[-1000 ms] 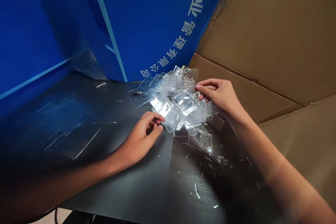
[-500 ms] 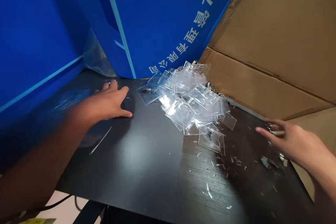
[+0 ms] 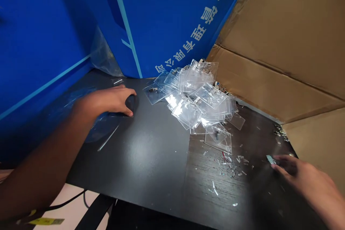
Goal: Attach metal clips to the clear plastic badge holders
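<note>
On the left of the dark table, my left hand [image 3: 117, 100] lies palm down with thumb and forefinger apart, over clear plastic sheeting [image 3: 101, 133]. Its far fingers are partly hidden. My right hand [image 3: 302, 178] is low near the table's right edge, thumb and finger closed on a small flat greyish-green piece [image 3: 270, 159] whose kind I cannot make out. Between the hands, a heap of clear plastic badge holders [image 3: 187, 113] leans toward the back. Small metal clips [image 3: 280, 132] are bunched beyond my right hand, by the cardboard.
Tiny clear plastic scraps [image 3: 231, 167] are strewn over the right half of the dark table [image 3: 145, 183]. A blue panel [image 3: 161, 14] with white lettering stands behind, and brown cardboard [image 3: 291, 25] rises along the right. A dark cable [image 3: 64, 200] hangs below the front edge.
My right hand has moved down from beside the metal clips and now grips the greyish-green piece that lay on the table. My left hand has shifted only slightly.
</note>
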Tool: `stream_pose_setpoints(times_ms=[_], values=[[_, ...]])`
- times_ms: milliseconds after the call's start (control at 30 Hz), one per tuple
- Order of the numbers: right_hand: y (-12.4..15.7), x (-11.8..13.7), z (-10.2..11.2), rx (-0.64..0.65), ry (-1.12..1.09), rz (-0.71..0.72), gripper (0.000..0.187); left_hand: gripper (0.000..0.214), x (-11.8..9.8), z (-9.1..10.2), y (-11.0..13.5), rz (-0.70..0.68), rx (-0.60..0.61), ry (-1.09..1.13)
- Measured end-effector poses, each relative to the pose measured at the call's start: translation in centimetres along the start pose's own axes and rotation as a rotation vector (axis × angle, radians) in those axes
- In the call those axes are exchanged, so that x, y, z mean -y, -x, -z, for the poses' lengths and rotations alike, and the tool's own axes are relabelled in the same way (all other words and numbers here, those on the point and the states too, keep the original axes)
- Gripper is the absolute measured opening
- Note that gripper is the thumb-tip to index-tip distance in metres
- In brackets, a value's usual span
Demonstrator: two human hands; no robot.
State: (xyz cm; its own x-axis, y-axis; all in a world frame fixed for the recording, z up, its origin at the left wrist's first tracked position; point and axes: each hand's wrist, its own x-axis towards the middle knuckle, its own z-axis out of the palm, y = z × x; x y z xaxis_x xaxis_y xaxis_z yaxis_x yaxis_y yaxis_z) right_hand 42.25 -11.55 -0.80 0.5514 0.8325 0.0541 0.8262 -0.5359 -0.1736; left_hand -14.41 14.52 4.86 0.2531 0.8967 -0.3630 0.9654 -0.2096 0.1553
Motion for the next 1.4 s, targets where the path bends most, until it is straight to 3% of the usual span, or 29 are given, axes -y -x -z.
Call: stream_pose_setpoints(times_ms=[67, 167, 300, 533, 700, 767, 833, 867, 933, 1000, 1067, 1200, 1300, 1400], values=[[0.0, 0.6, 0.4, 0.072, -0.030, -0.062, 0.001, 0.098, -0.1, 0.2, 0.1, 0.029, 0.028, -0.046], [0.0, 2.1, 1.5, 0.113, -0.046, -0.127, 0.008, 0.093, -0.1, 0.3, 0.1, 0.020, 0.028, -0.060], [-0.3, 4.4, 2.1, 0.151, -0.033, -0.099, 0.009, 0.086, 0.5, 0.2, -0.5, -0.001, 0.020, -0.089], [-1.1, 7.1, 2.4, 0.070, 0.038, -0.054, 0.013, 0.059, 2.1, -0.4, -2.3, -0.026, -0.011, -0.123], [-0.3, 10.6, 4.5, 0.023, -0.040, -0.060, 0.016, 0.049, 0.7, 0.2, -1.4, -0.061, -0.060, -0.101], [0.4, 12.4, 4.9, -0.018, -0.178, 0.061, 0.017, 0.046, -1.0, 0.8, -0.2, -0.129, -0.105, 0.058], [1.6, 14.5, 4.6, 0.014, -0.429, 0.229, 0.020, 0.047, -3.3, 0.9, 1.0, -0.233, -0.032, 0.434], [2.3, 15.7, 4.2, 0.084, -0.586, 0.302, 0.021, 0.052, -4.6, 0.7, 1.6, -0.302, 0.035, 0.648], [3.9, 18.2, 3.0, 0.374, -0.907, 0.364, 0.024, 0.059, -7.4, -0.7, 2.7, -0.470, 0.088, 1.052], [5.6, 20.4, 1.4, 0.646, -1.155, 0.320, 0.027, 0.065, -10.0, -2.9, 3.4, -0.569, 0.180, 1.373], [7.0, 21.9, -0.4, 0.768, -1.318, 0.256, 0.028, 0.068, -11.8, -5.5, 4.0, -0.625, 0.228, 1.598], [8.5, 22.5, -3.1, 0.792, -1.381, 0.263, 0.037, 0.048, -13.6, -9.0, 5.0, -0.737, 0.248, 1.687], [8.5, 22.1, -3.3, 0.721, -1.362, 0.303, 0.044, 0.029, -13.7, -9.4, 5.5, -0.793, 0.236, 1.616], [8.0, 21.6, -2.8, 0.607, -1.318, 0.311, 0.041, 0.031, -13.6, -9.0, 5.8, -0.767, 0.261, 1.584]])
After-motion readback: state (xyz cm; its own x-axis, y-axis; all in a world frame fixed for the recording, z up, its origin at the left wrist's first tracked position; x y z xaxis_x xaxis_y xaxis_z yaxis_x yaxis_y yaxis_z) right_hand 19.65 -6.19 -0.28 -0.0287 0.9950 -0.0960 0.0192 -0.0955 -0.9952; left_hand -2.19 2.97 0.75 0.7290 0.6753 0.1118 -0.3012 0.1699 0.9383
